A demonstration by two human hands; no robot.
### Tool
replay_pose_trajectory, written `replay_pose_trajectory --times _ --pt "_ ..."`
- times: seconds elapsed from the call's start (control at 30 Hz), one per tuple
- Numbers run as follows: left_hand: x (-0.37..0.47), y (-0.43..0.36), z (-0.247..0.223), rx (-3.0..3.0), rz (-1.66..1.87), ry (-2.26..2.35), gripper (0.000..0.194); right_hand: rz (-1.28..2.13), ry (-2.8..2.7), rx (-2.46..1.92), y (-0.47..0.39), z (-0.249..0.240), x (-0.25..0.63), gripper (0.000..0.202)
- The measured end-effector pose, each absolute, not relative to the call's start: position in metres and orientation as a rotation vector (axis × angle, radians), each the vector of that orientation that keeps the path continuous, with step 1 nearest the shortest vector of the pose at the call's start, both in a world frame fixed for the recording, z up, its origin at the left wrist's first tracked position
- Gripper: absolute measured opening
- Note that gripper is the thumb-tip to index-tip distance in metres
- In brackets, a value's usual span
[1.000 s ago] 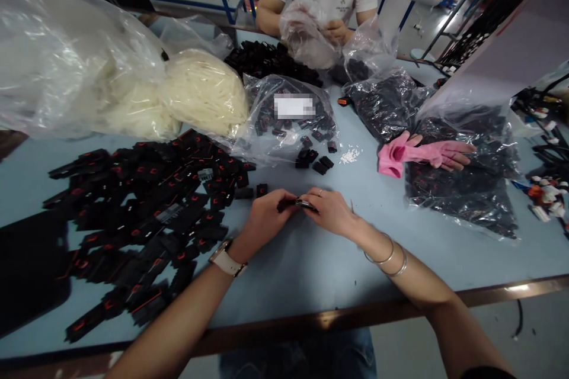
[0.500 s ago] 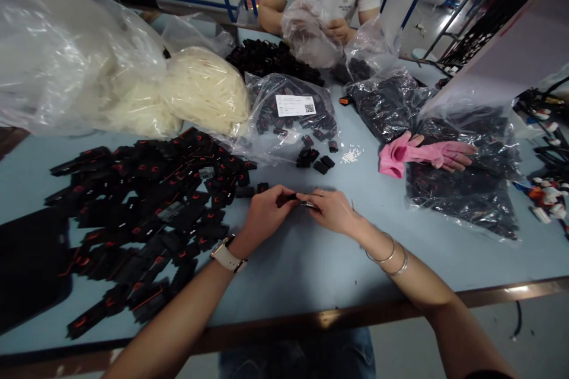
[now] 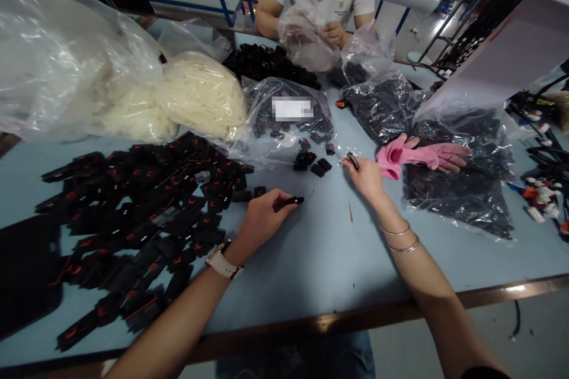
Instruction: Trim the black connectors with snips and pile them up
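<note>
My left hand (image 3: 268, 213), with a watch at its wrist, pinches a small black part (image 3: 294, 201) above the blue table (image 3: 302, 272). Farther right, my right hand (image 3: 365, 177) is closed on a slim dark metal tool (image 3: 352, 160), whose tip is at the small white pieces (image 3: 343, 157). Several loose black connectors (image 3: 317, 167) lie just left of that hand. A large heap of black parts with red marks (image 3: 146, 189) spreads to the left of my left hand.
A clear bag of dark parts (image 3: 288, 130) lies beyond my hands. Bags of cream-coloured pieces (image 3: 204, 95) stand at the back left. Pink gloves (image 3: 422, 154) rest on dark bagged parts (image 3: 457, 207) at the right. Across the table, a person's hands (image 3: 335, 32) hold a bag.
My hands have parted. My right hand has moved right and away from me with the tool, to the white pieces. My left hand still holds the black part near the same place.
</note>
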State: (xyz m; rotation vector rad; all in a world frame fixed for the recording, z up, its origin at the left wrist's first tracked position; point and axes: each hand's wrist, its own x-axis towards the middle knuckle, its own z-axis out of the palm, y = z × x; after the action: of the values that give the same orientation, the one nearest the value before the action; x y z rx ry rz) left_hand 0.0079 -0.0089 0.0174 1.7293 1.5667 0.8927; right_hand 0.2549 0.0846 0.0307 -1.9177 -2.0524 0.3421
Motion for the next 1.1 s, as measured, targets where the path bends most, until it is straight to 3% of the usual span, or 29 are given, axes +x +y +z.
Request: replay_pose_trajectory --times 0.47,0.57,0.7,0.77,0.9,1.1 --pt "0.009 -0.01 0.014 1.724 0.879 1.57 0.009 0.136 -2.222 -1.886 0.08 0.021 0.238 0.031" --pt "0.009 -0.01 0.013 1.724 0.882 1.565 0.01 0.411 -2.067 -1.715 0.073 0.024 0.228 0.026" --pt "0.008 -0.01 0.014 1.715 0.872 1.55 0.009 1.212 -1.844 -1.342 0.054 0.026 0.206 0.025" --pt "0.008 -0.01 0.015 1.71 0.871 1.547 0.009 1.433 -1.784 -1.227 0.045 0.027 0.196 0.027" --pt "0.008 -0.009 0.016 1.712 0.865 1.554 0.009 1.519 -1.758 -1.19 0.034 0.027 0.185 0.023" --pt "0.009 -0.009 0.016 1.69 0.869 1.533 0.009 1.313 -1.907 -1.27 0.032 0.026 0.184 0.017"
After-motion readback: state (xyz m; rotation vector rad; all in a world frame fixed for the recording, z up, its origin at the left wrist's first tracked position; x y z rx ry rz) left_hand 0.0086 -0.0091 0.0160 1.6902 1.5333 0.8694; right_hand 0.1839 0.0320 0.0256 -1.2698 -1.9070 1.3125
